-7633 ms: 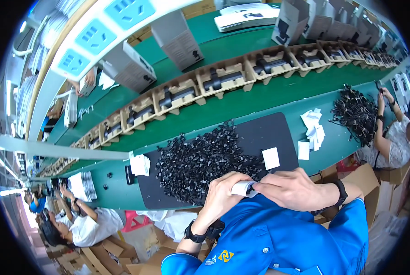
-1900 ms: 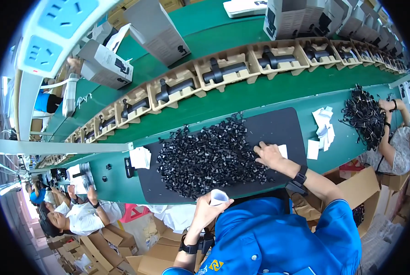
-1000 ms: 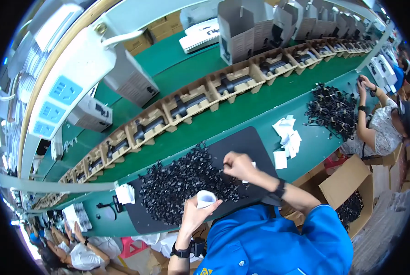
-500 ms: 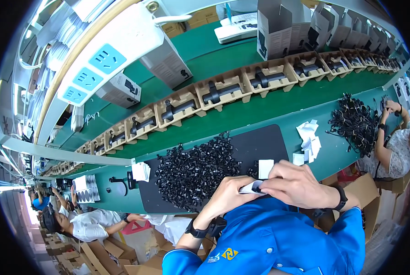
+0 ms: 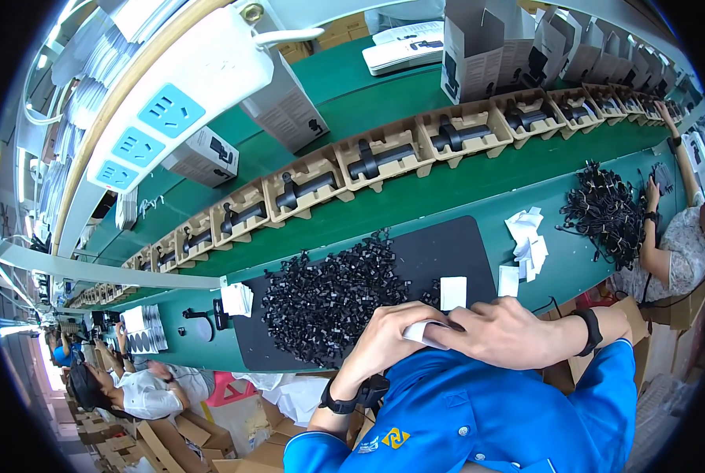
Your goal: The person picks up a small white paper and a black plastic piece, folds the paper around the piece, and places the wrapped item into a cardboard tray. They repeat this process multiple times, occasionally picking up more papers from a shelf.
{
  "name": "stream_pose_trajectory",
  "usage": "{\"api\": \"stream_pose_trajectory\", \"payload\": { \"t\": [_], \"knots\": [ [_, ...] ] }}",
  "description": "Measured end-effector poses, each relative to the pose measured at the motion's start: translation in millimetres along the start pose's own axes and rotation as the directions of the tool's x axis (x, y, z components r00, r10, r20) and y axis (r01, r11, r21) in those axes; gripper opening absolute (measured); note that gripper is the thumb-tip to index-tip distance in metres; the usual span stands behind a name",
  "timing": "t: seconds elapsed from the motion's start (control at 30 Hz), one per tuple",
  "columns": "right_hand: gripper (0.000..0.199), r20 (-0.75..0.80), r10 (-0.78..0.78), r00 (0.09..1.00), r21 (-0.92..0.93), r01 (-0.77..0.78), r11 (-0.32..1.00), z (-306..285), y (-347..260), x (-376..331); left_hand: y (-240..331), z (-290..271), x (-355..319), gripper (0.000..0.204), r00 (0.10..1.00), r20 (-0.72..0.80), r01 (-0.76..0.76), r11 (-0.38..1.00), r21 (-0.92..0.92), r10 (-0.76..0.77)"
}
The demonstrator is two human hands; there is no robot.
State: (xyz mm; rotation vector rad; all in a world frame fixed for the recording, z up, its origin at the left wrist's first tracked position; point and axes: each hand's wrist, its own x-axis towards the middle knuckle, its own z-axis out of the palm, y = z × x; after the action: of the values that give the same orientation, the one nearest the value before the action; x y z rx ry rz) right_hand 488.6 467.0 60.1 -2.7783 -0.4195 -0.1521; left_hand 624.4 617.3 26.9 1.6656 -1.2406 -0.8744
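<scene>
Close to my chest, my left hand [image 5: 390, 335] pinches a small white paper sleeve [image 5: 423, 333] between thumb and fingers. The fingers of my right hand [image 5: 510, 337] are bent against the sleeve's other side, gripping it too. Whether anything is inside the sleeve is hidden. Just beyond my hands, a heap of small black plastic parts [image 5: 329, 296] covers much of a black mat [image 5: 447, 246]. One flat white packet [image 5: 453, 292] lies on the mat near my right fingers, and another white packet [image 5: 508, 281] is on the green table beside it.
Cardboard trays [image 5: 380, 162] with black devices run in a row along the far side. Crumpled white papers [image 5: 528, 240] and a heap of black cables [image 5: 600, 209] lie to the right, by a co-worker [image 5: 679, 244]. White slips [image 5: 236, 299] sit left; another person [image 5: 151, 390] works there.
My right fingers have moved from the sleeve's mouth to its side, and the sleeve has tilted. The co-worker on the right now stretches an arm toward the trays. The person at left has drawn a hand back.
</scene>
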Motion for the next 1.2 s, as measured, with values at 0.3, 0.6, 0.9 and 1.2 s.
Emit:
{"api": "stream_pose_trajectory", "payload": {
  "t": [0.3,0.6,0.9,1.2],
  "knots": [
    [0.031,0.094,-0.027,0.995,-0.066,0.034,0.997,-2.5,-9.5,14.7,2.1,-13.0,-6.5,0.027,0.997,0.070,-0.031,0.993,0.117,0.023],
    [0.022,-0.062,-0.038,0.997,-0.020,0.036,0.999,-4.3,-21.8,26.6,-1.3,-30.8,-21.8,0.029,0.998,0.055,-0.013,1.000,0.015,0.012],
    [0.025,0.158,0.137,0.978,-0.172,-0.110,0.979,-12.5,-40.8,37.9,-9.0,-26.8,-28.1,0.032,0.994,-0.053,-0.089,0.993,0.076,0.093],
    [0.017,-0.230,0.466,0.854,0.747,-0.152,0.647,12.2,-12.0,47.2,1.7,-32.1,-40.5,0.021,0.951,-0.308,-0.047,0.990,-0.135,0.003]
  ]
}}
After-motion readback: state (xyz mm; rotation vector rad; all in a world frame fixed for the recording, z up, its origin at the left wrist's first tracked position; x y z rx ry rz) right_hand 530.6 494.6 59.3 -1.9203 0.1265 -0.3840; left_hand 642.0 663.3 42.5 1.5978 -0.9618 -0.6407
